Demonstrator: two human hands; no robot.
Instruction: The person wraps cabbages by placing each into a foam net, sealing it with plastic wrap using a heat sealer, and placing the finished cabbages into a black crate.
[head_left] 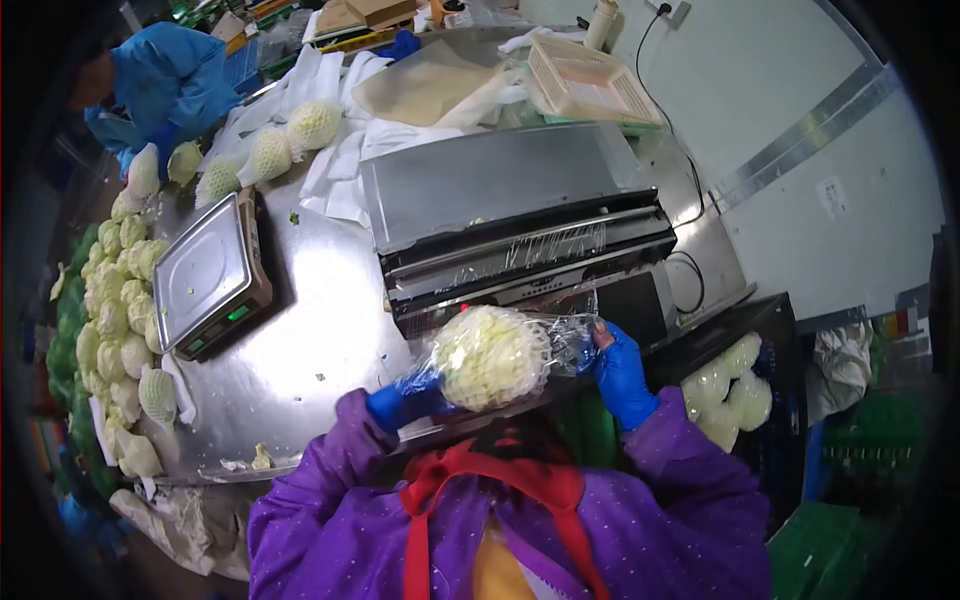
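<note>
A pale green cabbage [490,360] in a white foam net, with clear film around it, is held up in front of my chest. Its left side rests against my left hand [410,398], in a blue glove, whose fingers are partly hidden behind it. On the other side my right hand [624,372], also gloved in blue, pinches the gathered end of the clear plastic film [572,340]. Just beyond the cabbage stands a film wrapping machine [520,215] with a metal cover and a stretch of film across its front.
A digital scale [207,272] stands on the steel table [300,400], beside many netted cabbages [125,300] at left. A black crate [790,380] at right holds several wrapped cabbages. Farther back are foam nets, a cream basket [590,80] and a co-worker in blue [170,80].
</note>
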